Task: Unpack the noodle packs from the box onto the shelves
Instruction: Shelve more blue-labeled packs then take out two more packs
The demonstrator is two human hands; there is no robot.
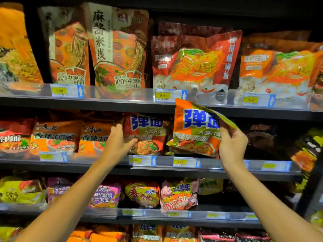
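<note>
My right hand (231,145) grips an orange and green noodle pack (194,130) by its right edge, holding it tilted in front of the middle shelf (108,165). Its top corner overlaps the shelf edge above. My left hand (118,142) holds the left side of a matching noodle pack (148,135) that stands on the middle shelf, thumb across its front. The box is not in view.
Orange beef noodle packs (56,137) stand left of my left hand. Large red pouches (192,67) fill the upper shelf and assorted packs (143,193) the lower one. A dark gap (262,140) lies right of the held pack. Yellow price tags line the shelf edges.
</note>
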